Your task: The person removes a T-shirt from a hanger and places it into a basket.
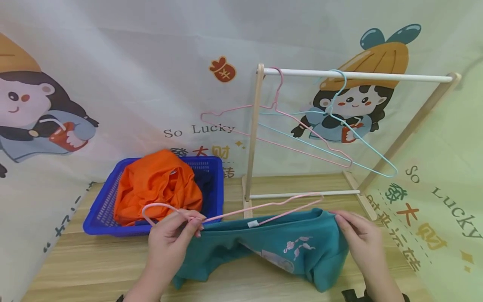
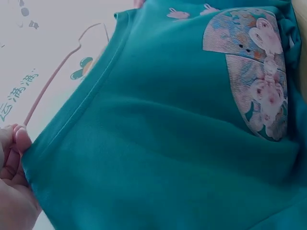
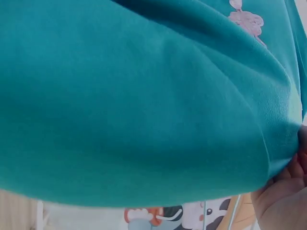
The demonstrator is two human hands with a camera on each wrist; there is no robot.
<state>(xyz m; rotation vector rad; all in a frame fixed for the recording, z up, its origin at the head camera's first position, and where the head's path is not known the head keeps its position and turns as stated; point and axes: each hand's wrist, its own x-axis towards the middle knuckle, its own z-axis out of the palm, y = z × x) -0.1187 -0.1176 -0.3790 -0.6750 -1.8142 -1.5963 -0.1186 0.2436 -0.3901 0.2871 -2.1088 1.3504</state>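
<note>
A teal shirt (image 1: 271,239) with pink and white prints is stretched between both hands above the table. My left hand (image 1: 171,235) pinches a pink hanger (image 1: 260,206) near its hook, together with the shirt's left edge. The far arm of this hanger rises behind the shirt's upper edge, and part of it is hidden inside the cloth. A small white label (image 1: 253,224) shows at that edge. With thumb and fingers, my right hand (image 1: 360,235) pinches the shirt's right corner. In the left wrist view, a rabbit-patterned patch (image 2: 259,72) shows on the teal cloth.
Behind the left hand stands a blue basket (image 1: 96,209) with orange cloth (image 1: 158,184) and dark cloth in it. A wooden rack (image 1: 250,138) with a white rail (image 1: 302,73) stands at the back right, bearing another pink hanger (image 1: 277,100) and a light blue hanger (image 1: 373,149).
</note>
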